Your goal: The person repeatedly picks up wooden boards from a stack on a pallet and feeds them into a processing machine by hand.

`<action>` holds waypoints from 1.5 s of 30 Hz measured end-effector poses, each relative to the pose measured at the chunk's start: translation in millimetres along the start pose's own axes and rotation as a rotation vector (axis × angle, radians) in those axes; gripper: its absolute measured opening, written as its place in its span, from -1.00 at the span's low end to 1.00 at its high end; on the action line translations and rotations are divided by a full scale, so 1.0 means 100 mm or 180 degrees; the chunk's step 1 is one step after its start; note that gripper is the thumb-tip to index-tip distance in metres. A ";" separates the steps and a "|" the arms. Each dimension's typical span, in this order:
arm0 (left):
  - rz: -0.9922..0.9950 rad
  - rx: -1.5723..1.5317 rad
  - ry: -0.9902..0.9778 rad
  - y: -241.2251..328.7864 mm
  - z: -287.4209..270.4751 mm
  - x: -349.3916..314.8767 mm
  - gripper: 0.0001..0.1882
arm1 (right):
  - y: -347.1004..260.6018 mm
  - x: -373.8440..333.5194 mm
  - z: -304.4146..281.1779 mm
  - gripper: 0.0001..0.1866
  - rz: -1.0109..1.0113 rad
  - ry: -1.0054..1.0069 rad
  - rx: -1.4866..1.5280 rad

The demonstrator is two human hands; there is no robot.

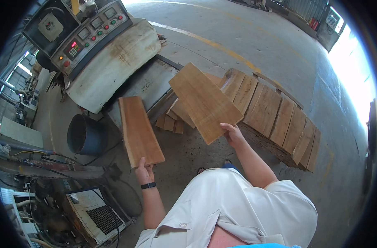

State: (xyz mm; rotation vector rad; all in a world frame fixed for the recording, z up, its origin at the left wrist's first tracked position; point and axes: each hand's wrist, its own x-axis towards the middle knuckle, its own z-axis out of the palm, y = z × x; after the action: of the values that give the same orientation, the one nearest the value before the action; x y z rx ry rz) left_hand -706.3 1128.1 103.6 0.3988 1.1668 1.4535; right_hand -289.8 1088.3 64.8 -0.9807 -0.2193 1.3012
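Observation:
My left hand [144,171], with a dark band on its wrist, grips the near end of a reddish-brown wooden board [139,132]. The far end of that board reaches over the edge of the machine's metal bed [145,82]. In my right hand [232,134] is a wider, lighter wooden board [205,101], held at its near right corner with the thumb on top. It slants away to the upper left, and its far end is over the bed's right side. The two boards are apart. My fingers beneath both boards are mostly hidden.
A stack of wooden boards [275,111] stands to the right. Smaller wood pieces [170,123] lie under the bed's edge. Ahead on the left is a pale machine [114,62] with a button panel [93,35]. A dark bucket [87,134] and a cable are left of the boards.

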 end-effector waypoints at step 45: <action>0.0751 0.6561 -0.0617 -0.18 1.41 3.15 -0.03 | 0.98 3.59 2.84 -0.25 -0.2098 -0.3487 -0.6661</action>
State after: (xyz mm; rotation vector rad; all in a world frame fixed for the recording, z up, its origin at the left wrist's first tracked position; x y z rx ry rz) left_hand -670.6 1465.0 35.8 1.9785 2.0954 -0.2027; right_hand -429.7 1533.5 31.5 -1.3512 -2.8410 0.4090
